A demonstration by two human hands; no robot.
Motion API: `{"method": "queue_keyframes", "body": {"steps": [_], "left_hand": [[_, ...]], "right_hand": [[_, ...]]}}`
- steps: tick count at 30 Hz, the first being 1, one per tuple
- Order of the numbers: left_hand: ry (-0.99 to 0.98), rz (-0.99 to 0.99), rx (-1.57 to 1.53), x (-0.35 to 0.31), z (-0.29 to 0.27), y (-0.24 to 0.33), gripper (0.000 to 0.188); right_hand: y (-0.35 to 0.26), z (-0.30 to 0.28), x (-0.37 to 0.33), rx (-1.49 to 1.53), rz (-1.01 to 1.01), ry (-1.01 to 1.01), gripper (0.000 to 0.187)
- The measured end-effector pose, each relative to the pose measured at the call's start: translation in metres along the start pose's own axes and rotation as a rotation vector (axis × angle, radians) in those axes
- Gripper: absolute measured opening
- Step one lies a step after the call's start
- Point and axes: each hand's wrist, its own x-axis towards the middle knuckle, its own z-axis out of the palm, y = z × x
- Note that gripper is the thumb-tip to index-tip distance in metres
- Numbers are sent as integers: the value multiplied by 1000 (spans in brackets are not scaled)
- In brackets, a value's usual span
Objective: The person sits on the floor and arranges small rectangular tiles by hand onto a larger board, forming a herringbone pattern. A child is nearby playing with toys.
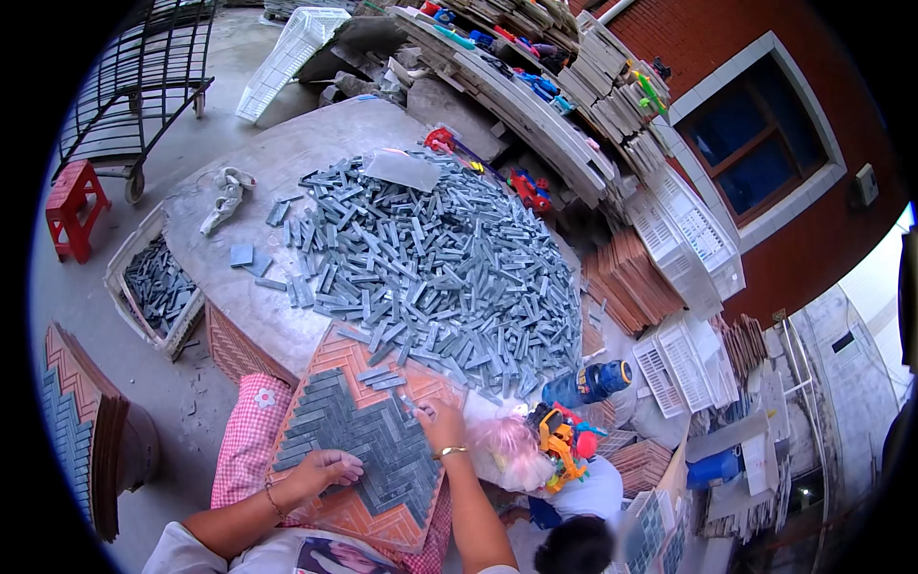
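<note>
Although grey tile strips fill much of the herringbone mould, its edges lie bare; the right hand pinches one strip, the loosely curled left hand seems empty.

Diffuse daylight, soft shadows; fisheye bending, black rim.

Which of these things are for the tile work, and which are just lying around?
For the work:
the orange patterned board under the hands
the grey strips set in it
the big heap of grey strips

Probably just lying around:
the red stool
the blue bottle
the bright plastic toys
</note>
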Motion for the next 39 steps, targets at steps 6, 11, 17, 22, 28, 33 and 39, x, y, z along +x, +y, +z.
{"method": "queue_keyframes", "body": {"steps": [6, 11, 17, 22, 28, 33, 39], "left_hand": [[10, 16, 5, 0, -1, -5, 31], [23, 22, 14, -1, 1, -3, 29], [50, 82, 54, -3, 5, 0, 27], [72, 142, 93, 4, 10, -12, 21], [116, 283, 474, -10, 26, 0, 19], [85, 300, 659, -7, 27, -3, 18], [-8, 474, 978, 8, 44, 2, 16]], "right_hand": [[-12, -2, 4, -43, 6, -30, 24], [-29, 0, 19, 46, 103, -70, 25], [-27, 2, 21, 105, 64, -63, 21], [-35, -1, 30, 89, 128, -164, 17], [-14, -13, 35, 63, -9, -161, 16], [10, -23, 16, 115, -105, -264, 19], [1, -22, -1, 87, -118, -206, 32]]}}
